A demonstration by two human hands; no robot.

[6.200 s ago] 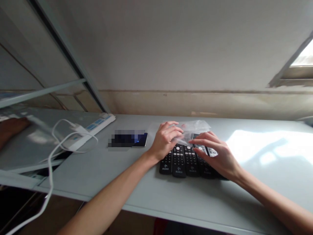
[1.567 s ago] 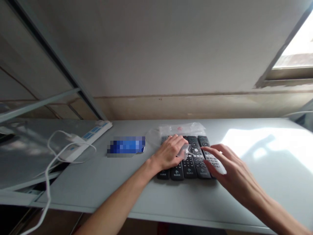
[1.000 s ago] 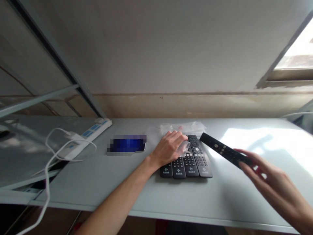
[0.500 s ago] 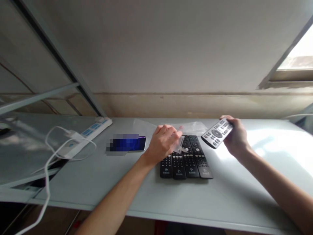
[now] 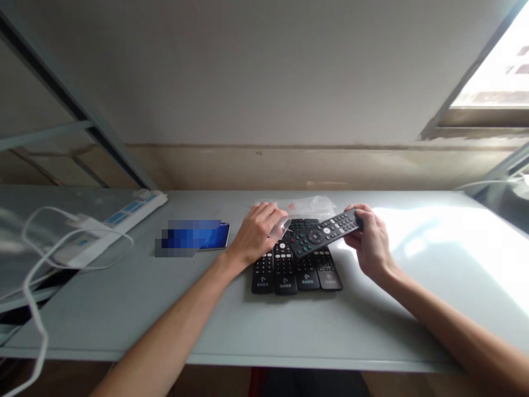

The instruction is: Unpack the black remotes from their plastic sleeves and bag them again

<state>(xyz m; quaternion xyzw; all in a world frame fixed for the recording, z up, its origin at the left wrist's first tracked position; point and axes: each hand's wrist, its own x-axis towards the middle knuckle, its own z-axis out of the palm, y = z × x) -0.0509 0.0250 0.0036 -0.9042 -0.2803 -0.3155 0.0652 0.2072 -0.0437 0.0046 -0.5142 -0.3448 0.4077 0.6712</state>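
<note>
In my right hand (image 5: pixel 372 240) is a black remote control (image 5: pixel 330 230), gripped by one end and slanting to the left with its buttons up. Its far end hovers over several black remotes (image 5: pixel 286 275) that lie side by side on the desk. My left hand (image 5: pixel 258 231) is closed on a small piece of clear plastic (image 5: pixel 279 227), perhaps a bag or sleeve, above the left part of the row. The upper ends of the left remotes are hidden behind that hand. More clear plastic bags (image 5: pixel 316 206) lie flat just behind the remotes.
A phone (image 5: pixel 217 237) with a lit blue screen lies left of my left hand. Farther left are a white power strip (image 5: pixel 142 207) and a looped white cable (image 5: pixel 35 309). A wall runs along the back of the grey desk (image 5: pixel 198 325), and sunlight glares on its right side.
My right hand has brought the remote leftward and turned it, so it now reaches over the row and looks black instead of glaring silver. My view has shifted slightly right.
</note>
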